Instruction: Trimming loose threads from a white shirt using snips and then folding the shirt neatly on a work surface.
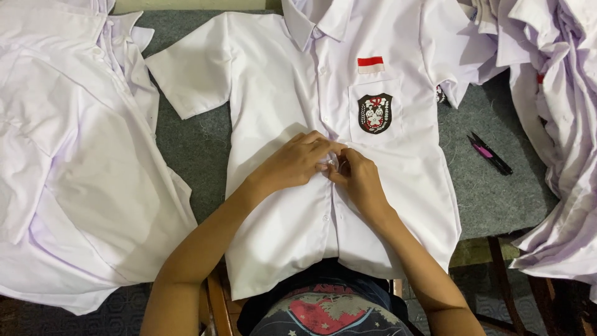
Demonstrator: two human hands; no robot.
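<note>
The shirt [280, 205] is a white short-sleeved one, lying flat and face up on the grey mat, collar at 12 o'clock, hem hanging off the edge at 6. One sleeve sticks out toward 10. Chest pocket's got a dark crest badge with a red-and-white flag patch just above. Placket's bunched up mid-front.

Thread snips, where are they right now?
In the head view the thread snips, black with pink, lie on the grey table cover on the person's right, between the buttoned-up white shirt and the heap of white shirts, beyond the right hand.
</note>
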